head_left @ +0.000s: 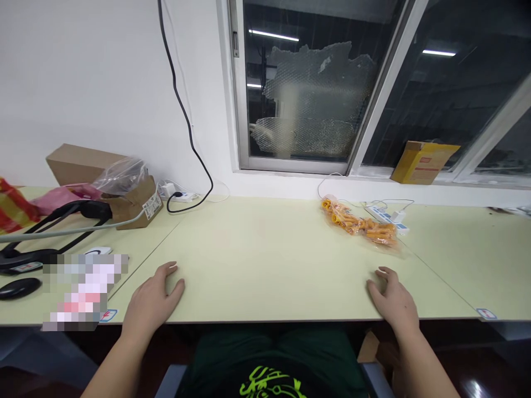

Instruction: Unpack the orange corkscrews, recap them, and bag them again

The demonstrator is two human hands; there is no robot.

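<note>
My left hand (155,296) rests near the front edge of the pale green table (257,265), left of centre, thumb and fingers apart with nothing between them. On the right side of the same tabletop lies my right hand (393,298), its fingers loosely curved and apart, also holding nothing. Behind the right hand, a clear plastic bag of orange items (359,224) lies near the wall, not touched. Left of my left hand is a pixelated patch (85,290) that hides whatever is there.
Cardboard boxes (135,207), a black frame-like object (89,210), pink plastic (68,198) and a black mouse (20,288) sit at the left. A black cable (191,138) hangs down the wall. Behind the orange items is a power strip (384,215); a yellow box (423,162) stands on the windowsill.
</note>
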